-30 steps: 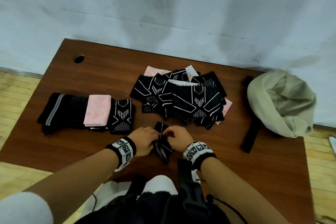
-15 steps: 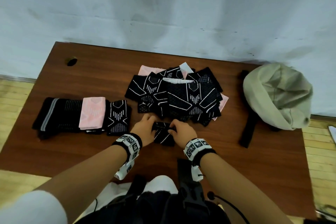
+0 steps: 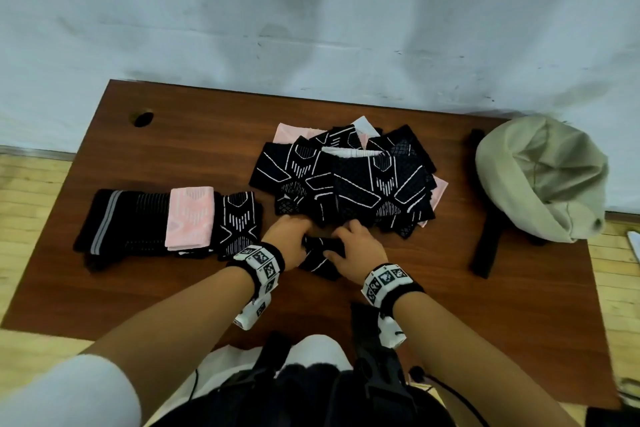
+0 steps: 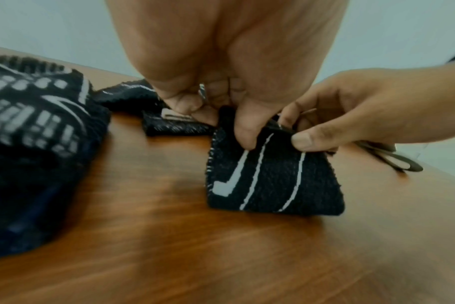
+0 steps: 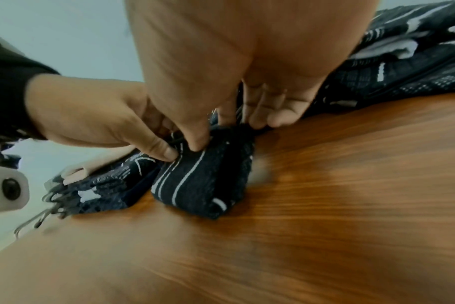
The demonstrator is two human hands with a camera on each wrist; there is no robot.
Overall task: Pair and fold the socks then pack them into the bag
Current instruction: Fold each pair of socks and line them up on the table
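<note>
Together the two hands work one folded black sock bundle [image 3: 320,255] at the near middle of the brown wooden table [image 3: 194,149]. The left hand [image 3: 287,241] has its thumb and curled fingers pinched on the bundle's upper edge; the right hand [image 3: 358,250] pinches the same edge from the other side, thumb pressed on top. In the left wrist view the bundle [image 4: 271,174] rests on the wood with white lines running down its black knit — no readable writing on it. The right wrist view shows both thumbs side by side on the fold.

Just beyond the hands lies a loose heap of socks [image 3: 349,180], mostly black with white geometric lines and mesh patches, with pink and white pieces showing at its far and right edges. To the left, a row of folded pairs [image 3: 166,224] lies flat: a black one with a grey stripe, a pink one, and a black one with white lines, touching one another.

At the table's right end sits a beige cloth bag [image 3: 540,177], mouth open and rim rolled — well apart from the hands. A black strap [image 3: 485,246] lies beside it toward the near edge. Both wrists wear bands [image 3: 258,262] printed with black-and-white square marker patterns, not legible as text. A round hole [image 3: 142,118] marks the table's far left corner.
</note>
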